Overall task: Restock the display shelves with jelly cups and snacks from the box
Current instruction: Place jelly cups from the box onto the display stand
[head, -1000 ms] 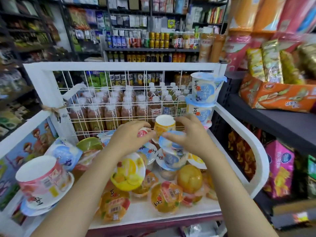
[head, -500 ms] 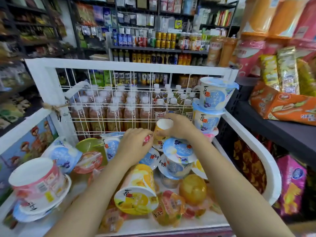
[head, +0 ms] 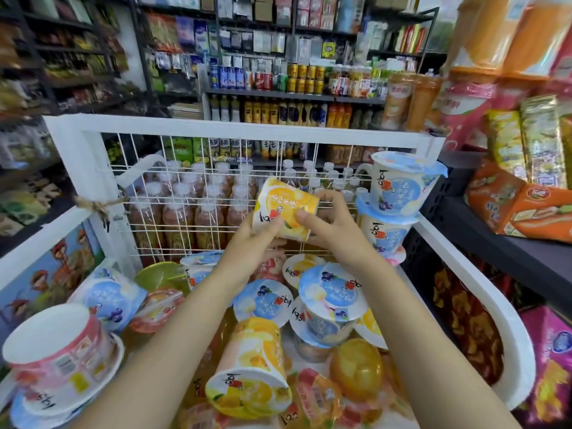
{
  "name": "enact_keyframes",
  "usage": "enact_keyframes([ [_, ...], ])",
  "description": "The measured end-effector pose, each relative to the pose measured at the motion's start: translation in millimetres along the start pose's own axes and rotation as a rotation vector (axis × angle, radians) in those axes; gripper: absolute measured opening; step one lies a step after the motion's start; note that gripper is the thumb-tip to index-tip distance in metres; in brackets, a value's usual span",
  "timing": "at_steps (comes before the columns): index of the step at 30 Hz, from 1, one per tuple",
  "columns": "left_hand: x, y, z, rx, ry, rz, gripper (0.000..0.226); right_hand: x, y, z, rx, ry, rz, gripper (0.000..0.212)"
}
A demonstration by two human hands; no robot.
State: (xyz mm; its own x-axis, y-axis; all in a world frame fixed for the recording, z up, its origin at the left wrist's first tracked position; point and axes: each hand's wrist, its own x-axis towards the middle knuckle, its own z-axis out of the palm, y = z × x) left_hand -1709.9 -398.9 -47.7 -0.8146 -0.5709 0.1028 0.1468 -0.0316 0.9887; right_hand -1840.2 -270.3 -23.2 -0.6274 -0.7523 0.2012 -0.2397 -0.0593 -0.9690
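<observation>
I see both hands gripping one yellow cup (head: 283, 209), left hand (head: 252, 243) low, right hand (head: 331, 227) alongside, raised before the bin's wire back (head: 198, 187). Blue cups (head: 394, 193) stack at the bin's back right corner.

Behind the white wire grid panel (head: 198, 181) stand clear plastic bottles of brown tea with white caps (head: 182, 218). Further back, a dark metal shelf (head: 294, 96) carries yellow drink cans (head: 305, 77) and blue cans (head: 227, 77).
</observation>
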Motion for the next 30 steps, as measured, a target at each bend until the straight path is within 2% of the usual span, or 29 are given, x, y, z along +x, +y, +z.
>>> enact_keyframes([
  [2, 2.7, -2.3, -3.1, -0.069, 0.086, 0.078, 0.054, -2.8, 0.2, -1.7, -0.056, 0.004, -0.016, 0.042],
  [5, 5.8, -5.8, -9.6, 0.098, 0.18, 0.172, 0.042, -6.9, 1.7, -6.9, -0.175, -0.01, -0.066, 0.051],
  [9, 7.7, -16.4, -5.0, 0.297, 0.116, 0.207, 0.049, -10.6, 9.9, -10.0, -0.259, -0.011, -0.07, 0.064],
  [11, 7.0, -20.2, 1.7, 0.385, 0.121, 0.224, 0.047, -12.0, 14.8, -12.5, -0.373, 0.027, -0.079, 0.054],
  [14, 7.5, -31.1, 2.2, 0.372, 0.06, 0.149, 0.043, -16.0, 20.5, -18.0, -0.533, 0.026, -0.02, 0.046],
  [17, 7.5, -42.4, -1.3, 0.382, 0.017, 0.11, 0.035, -24.5, 24.5, -23.1, -0.544, -0.006, 0.075, 0.055],
  [19, 7.9, -46.3, 0.8, 0.416, 0.031, 0.13, 0.035, -29.8, 24.8, -25.5, -0.564, -0.006, 0.101, 0.053],
  [25, 10.7, -43.9, 15.5, 0.476, 0.059, 0.166, 0.039, -58.8, 20.5, -22.9, -0.522, 0.098, 0.131, 0.05],
  [27, 9.3, -41.3, 14.8, 0.518, 0.024, 0.15, 0.041, -79.5, 20.1, -23.1, -0.446, 0.121, 0.119, 0.055],
  [30, -1.1, -35.8, 8.1, 0.56, -0.039, 0.17, 0.041, -112.9, 23.9, -22.0, -0.384, 0.03, 0.136, 0.073],
])
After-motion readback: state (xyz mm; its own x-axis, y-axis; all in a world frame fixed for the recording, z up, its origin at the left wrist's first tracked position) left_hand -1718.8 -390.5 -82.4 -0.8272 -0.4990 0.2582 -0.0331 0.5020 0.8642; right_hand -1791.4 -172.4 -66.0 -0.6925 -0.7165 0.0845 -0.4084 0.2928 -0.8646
